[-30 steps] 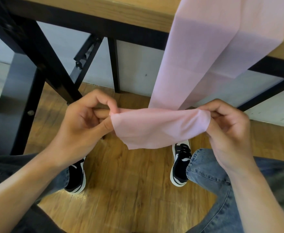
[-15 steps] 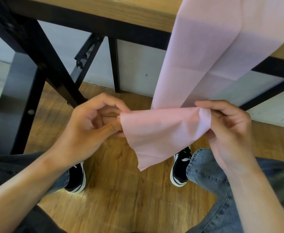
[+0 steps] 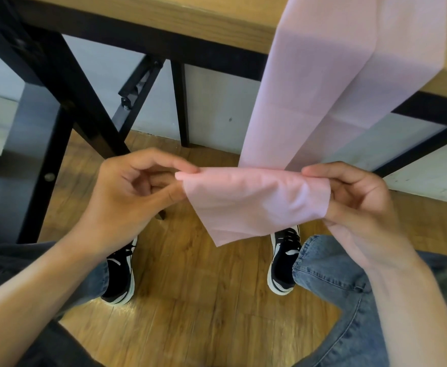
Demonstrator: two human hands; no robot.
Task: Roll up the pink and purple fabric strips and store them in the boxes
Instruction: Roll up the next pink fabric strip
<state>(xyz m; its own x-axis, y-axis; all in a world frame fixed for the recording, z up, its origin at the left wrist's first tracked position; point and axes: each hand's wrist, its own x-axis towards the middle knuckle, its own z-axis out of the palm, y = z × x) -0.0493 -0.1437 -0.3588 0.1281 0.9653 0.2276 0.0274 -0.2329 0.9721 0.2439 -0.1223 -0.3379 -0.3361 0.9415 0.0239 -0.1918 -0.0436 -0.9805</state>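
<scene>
Both hands, left hand (image 3: pixel 127 197) and right hand (image 3: pixel 360 205), pinch the pink strip (image 3: pixel 256 202) (draped off the table (image 3: pixel 164 14)).

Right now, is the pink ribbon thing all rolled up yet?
Not yet. Nothing looks rolled: the pink strip hangs long from the table. The left hand and right hand pinch its bottom end, ready to start. No purple strip or boxes are in view.

No readable text anywhere in this shot: no words, labels or numbers. The only mark is a white swoosh-like emblem on the side of the black sneaker (image 3: pixel 283 256), and it carries no letters, so the brand can't be told.
</scene>
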